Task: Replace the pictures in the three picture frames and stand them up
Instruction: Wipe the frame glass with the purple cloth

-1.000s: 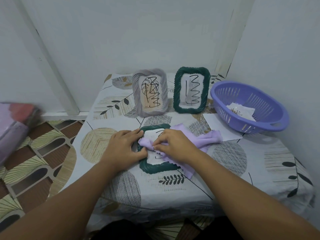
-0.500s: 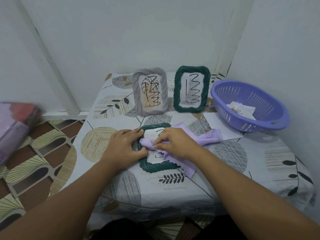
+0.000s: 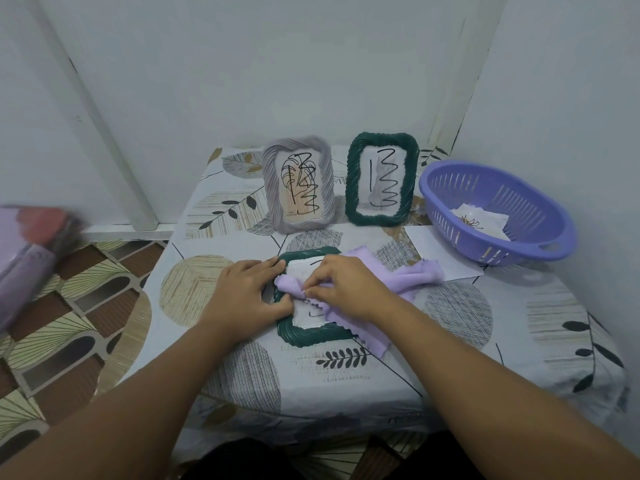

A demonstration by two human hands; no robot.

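A dark green picture frame lies flat on the table in front of me, its glass showing a white picture with black lines. My left hand rests on the frame's left edge with the thumb hooked onto it. My right hand pinches a lilac cloth and presses it on the glass. Two frames stand upright at the back: a grey one and a dark green one, each holding a picture with black scribbles.
A purple plastic basket with paper pictures inside sits at the right, next to the wall. A white sheet lies partly under it. The patterned tablecloth covers the table. A blurred lilac and red object is at the far left.
My right hand has shifted slightly with the cloth over the lying frame's glass. My left hand stays on the frame's left edge. The standing frames have not moved.
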